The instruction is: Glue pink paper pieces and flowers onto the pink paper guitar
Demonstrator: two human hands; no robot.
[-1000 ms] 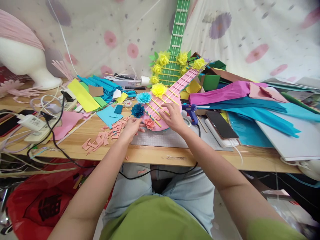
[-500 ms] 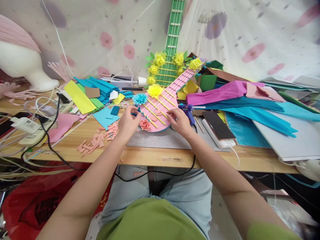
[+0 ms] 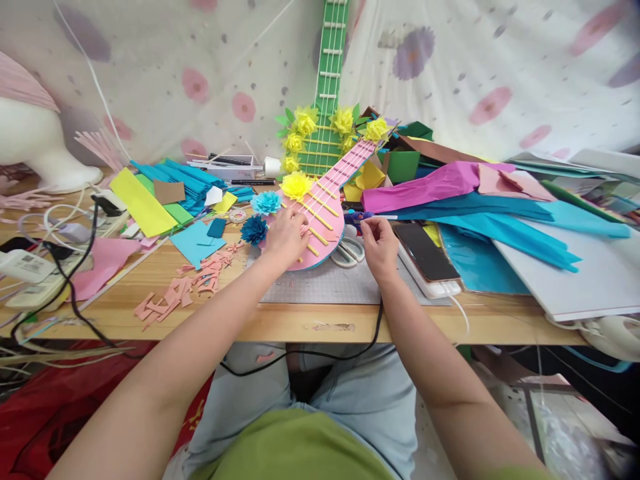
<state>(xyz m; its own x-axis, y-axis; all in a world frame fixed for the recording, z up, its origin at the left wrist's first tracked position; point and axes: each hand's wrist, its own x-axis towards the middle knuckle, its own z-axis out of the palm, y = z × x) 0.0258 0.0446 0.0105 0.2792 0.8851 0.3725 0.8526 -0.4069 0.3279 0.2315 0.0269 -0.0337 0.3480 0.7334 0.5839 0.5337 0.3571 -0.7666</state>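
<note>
A pink paper guitar (image 3: 327, 230) with yellow frets and white strings lies slanted on the table, its neck toward the back right. My left hand (image 3: 286, 239) rests over the lower body, fingers spread on the surface, covering the spot around the coral flower. Along its left edge sit a dark blue paper flower (image 3: 254, 229), a light blue flower (image 3: 267, 202) and a yellow flower (image 3: 296, 185). Right of the guitar, my right hand (image 3: 381, 248) is closed in a pinch beside the blue glue gun (image 3: 356, 217); what its fingers hold is hidden. White-handled scissors (image 3: 349, 253) lie between.
A green paper guitar (image 3: 327, 93) with yellow flowers stands behind. Pink paper scraps (image 3: 173, 293) lie at left, near blue paper (image 3: 197, 243). A phone (image 3: 425, 252) on a white power bank and coloured crepe paper (image 3: 425, 187) are at right. A black cable (image 3: 300, 355) hangs over the edge.
My left hand has moved from the dark blue flower onto the guitar body. My right hand has left the guitar's edge, moving right to the glue gun. The scissors now show.
</note>
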